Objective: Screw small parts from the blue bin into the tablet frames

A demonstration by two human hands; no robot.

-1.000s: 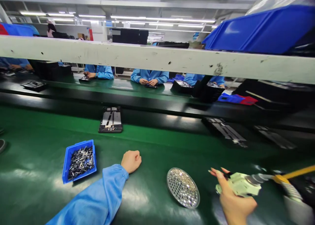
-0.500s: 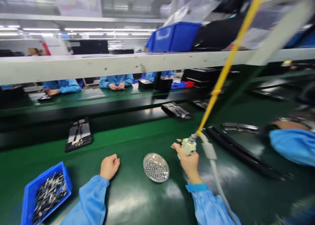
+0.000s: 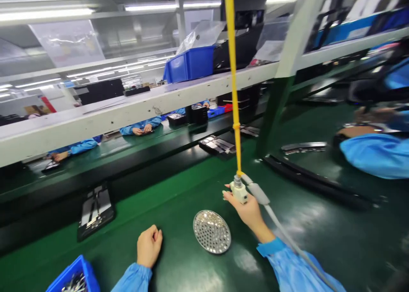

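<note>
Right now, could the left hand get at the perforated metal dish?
Probably yes: the left hand rests on the green work surface, apparently empty, and nothing seems to lie between it and the perforated metal dish.

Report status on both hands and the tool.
Right hand: pale green tool on open palm, yellow cord above. Left hand: resting on green bench, nothing showing in it. Round perforated metal dish between them.

- The right hand is palm up, with its fingers stretched out.
- A pale green electric screwdriver sits on that palm, hanging from a yellow cord.
- The left hand rests on the green mat, fingers curled.
- A round metal tray with many small holes lies flat between the hands.
</note>
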